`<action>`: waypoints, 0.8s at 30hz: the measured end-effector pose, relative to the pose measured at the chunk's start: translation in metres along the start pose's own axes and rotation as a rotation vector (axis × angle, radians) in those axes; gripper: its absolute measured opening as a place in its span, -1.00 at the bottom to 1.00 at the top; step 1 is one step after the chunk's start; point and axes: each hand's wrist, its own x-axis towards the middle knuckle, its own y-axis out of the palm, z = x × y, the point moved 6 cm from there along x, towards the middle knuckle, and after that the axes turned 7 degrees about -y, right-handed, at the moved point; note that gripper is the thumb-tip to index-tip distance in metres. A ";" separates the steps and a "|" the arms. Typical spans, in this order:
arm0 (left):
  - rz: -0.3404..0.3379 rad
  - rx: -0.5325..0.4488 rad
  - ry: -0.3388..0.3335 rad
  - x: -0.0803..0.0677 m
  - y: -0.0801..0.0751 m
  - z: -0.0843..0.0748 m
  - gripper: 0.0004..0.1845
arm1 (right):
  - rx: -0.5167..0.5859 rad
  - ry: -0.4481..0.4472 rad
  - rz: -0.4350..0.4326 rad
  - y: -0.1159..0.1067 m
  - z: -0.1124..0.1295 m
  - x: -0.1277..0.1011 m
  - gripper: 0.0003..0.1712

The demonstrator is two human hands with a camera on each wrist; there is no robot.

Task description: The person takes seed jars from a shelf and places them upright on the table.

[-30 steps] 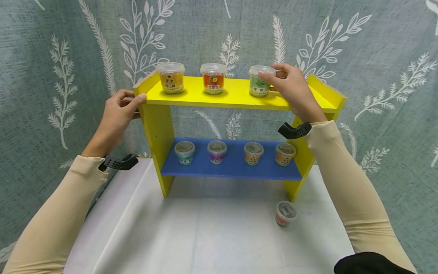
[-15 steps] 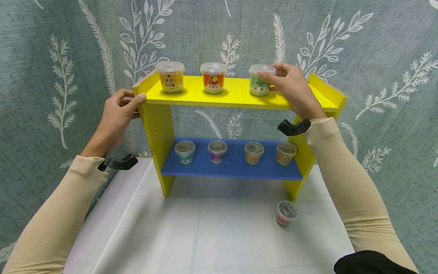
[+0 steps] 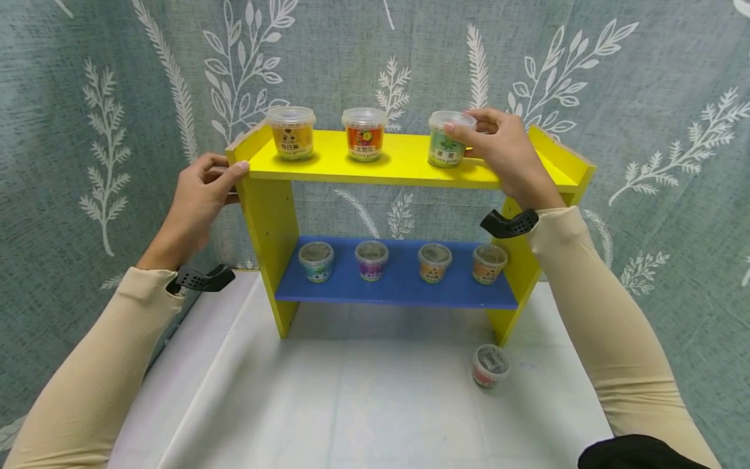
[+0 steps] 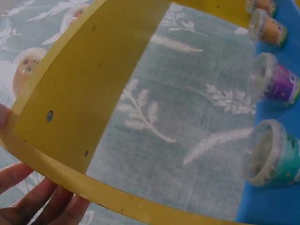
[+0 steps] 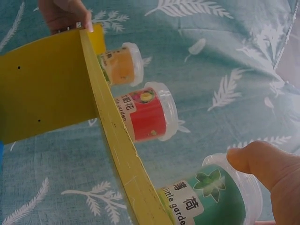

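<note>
On the yellow top board of a two-tier shelf (image 3: 404,174), my right hand (image 3: 508,153) grips a clear-lidded plastic tub with a green label (image 3: 445,144). The thumb lies at its lid edge in the right wrist view, and the other fingers are mostly behind the tub. My left hand (image 3: 202,195) holds the shelf's upper left corner, thumb on the front edge and fingers round the outside of the yellow side panel (image 4: 84,84). Left of the green tub stand an orange-red labelled tub (image 3: 364,137) and a yellow-orange labelled tub (image 3: 291,135), both upright.
The blue lower board (image 3: 395,293) carries a row of smaller tubs, among them a teal one (image 3: 317,268) and a purple one (image 3: 372,267). Another small tub (image 3: 489,372) stands on the white tabletop (image 3: 351,404) by the right leg. A leaf-patterned curtain (image 3: 387,39) hangs behind.
My right hand has shifted slightly to the right with the green-labelled tub. The left hand stays at the shelf corner.
</note>
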 end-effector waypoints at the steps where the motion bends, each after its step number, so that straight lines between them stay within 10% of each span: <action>1: -0.001 0.000 0.002 0.000 0.000 0.000 -0.54 | 0.001 -0.008 0.001 -0.001 0.001 -0.001 -0.15; 24: 0.016 -0.097 0.002 0.002 0.000 0.001 -0.57 | -0.043 -0.074 0.024 -0.020 0.016 -0.034 -0.22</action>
